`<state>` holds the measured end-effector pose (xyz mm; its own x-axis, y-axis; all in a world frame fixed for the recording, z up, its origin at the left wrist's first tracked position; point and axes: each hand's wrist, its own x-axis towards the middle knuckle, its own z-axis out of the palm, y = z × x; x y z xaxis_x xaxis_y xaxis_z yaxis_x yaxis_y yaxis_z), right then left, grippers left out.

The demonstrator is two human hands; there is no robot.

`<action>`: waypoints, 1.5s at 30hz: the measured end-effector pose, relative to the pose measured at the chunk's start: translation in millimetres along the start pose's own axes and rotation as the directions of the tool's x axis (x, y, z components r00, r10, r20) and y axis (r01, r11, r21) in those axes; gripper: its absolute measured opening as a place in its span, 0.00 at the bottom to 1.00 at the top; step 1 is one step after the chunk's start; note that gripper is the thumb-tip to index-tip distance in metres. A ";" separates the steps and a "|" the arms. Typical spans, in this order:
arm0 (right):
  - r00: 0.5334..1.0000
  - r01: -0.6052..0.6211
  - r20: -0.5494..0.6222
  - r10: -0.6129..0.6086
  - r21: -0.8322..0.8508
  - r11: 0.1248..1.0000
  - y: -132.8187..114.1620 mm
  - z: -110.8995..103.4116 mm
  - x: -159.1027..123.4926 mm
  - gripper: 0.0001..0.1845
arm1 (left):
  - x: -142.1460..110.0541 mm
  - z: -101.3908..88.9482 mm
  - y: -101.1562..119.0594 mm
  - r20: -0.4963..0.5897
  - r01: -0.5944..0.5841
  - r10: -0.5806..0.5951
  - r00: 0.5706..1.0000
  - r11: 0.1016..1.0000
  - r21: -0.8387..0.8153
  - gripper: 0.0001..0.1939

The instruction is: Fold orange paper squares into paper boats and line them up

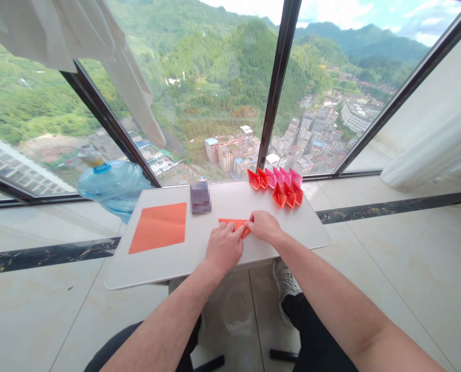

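Observation:
A folded piece of orange paper [236,222] lies on the white table [156,266] in front of me. My left hand [225,245] is closed over its near side, fingertips pressed down on it. At the paper's right end, my right hand [264,226] pinches the edge between thumb and fingers. Parts of the paper are hidden beneath both hands. A flat orange sheet [158,227] rests on the left of the table. Toward the back right stand several folded paper pieces, red ones [288,195] and pink ones [283,176].
A blurred dark object [201,198] sits near the table's back edge. Behind the left corner, a large blue water bottle [116,183] lies on its side by the window. Floor tiles surround the table, and a shoe [286,281] shows below its front edge.

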<state>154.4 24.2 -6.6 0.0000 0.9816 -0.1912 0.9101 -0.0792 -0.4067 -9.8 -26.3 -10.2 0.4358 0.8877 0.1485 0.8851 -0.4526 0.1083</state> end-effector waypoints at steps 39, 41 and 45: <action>0.992 -0.070 -0.097 0.076 0.071 0.995 31.4 -11.7 2.1 0.06 | 3.4 0.1 2.2 0.004 0.050 -0.050 0.999 0.999 -0.012 0.17; 0.991 -0.076 -0.102 0.082 0.063 0.995 31.3 -10.7 1.9 0.06 | 3.5 0.1 2.0 0.011 0.049 -0.048 0.999 0.999 -0.015 0.17; 0.990 -0.080 -0.115 0.086 0.061 0.995 30.7 -10.4 2.0 0.06 | 3.9 0.4 1.8 0.014 0.055 -0.054 0.998 0.998 -0.021 0.17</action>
<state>186.7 25.5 -10.1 0.1261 0.9846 -0.1215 0.8805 -0.1675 -0.4435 -6.5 -23.6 -9.8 0.3894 0.9121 0.1282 0.9039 -0.4052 0.1370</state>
